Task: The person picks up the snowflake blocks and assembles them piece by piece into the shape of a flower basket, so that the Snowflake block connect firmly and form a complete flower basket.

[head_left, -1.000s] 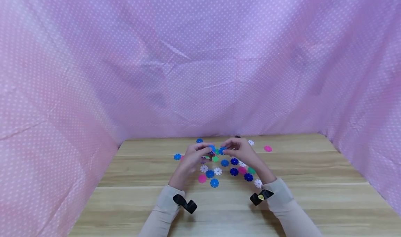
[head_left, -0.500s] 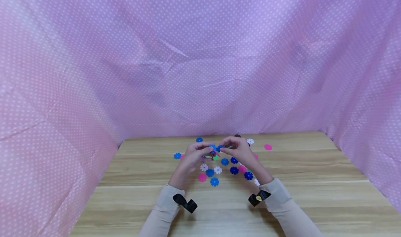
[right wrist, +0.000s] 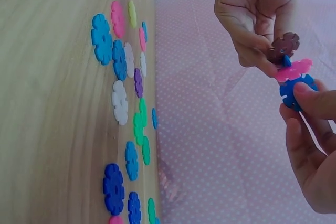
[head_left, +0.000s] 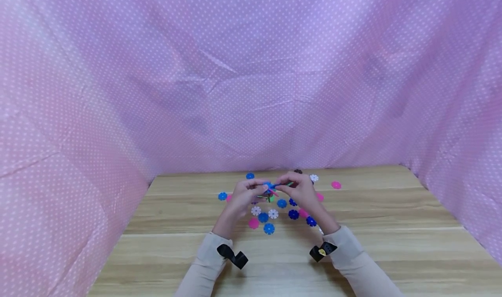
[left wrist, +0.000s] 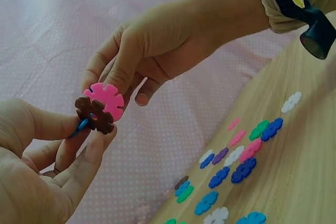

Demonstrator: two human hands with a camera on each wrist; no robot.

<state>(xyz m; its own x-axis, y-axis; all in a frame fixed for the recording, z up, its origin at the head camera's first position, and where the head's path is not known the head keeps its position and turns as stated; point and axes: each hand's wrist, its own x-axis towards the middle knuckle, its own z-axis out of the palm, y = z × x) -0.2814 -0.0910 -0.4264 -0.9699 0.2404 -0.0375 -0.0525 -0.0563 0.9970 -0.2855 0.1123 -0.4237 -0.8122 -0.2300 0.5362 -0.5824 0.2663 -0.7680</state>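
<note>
Both hands meet above the far half of the table. My left hand [head_left: 241, 199] pinches a small cluster of notched plastic snowflake discs. In the left wrist view, a brown disc [left wrist: 94, 115] crosses a pink disc [left wrist: 110, 99], and a light blue disc [left wrist: 80, 125] shows between the left fingertips. My right hand [head_left: 302, 192] pinches a blue disc [right wrist: 289, 97] between thumb and fingers. That disc's edge meets the pink disc [right wrist: 294, 70] in the right wrist view; whether their notches interlock I cannot tell.
Loose discs lie scattered on the wooden table [head_left: 176, 253] under and around the hands, among them a white disc [head_left: 273, 214], a dark blue disc [head_left: 293, 214] and a pink disc [head_left: 336, 185]. A pink dotted cloth [head_left: 251, 92] hangs behind and at both sides.
My right hand has moved slightly left, bringing its blue disc from a small gap up against the cluster. The disc has turned more edge-on. My left hand has stayed nearly still.
</note>
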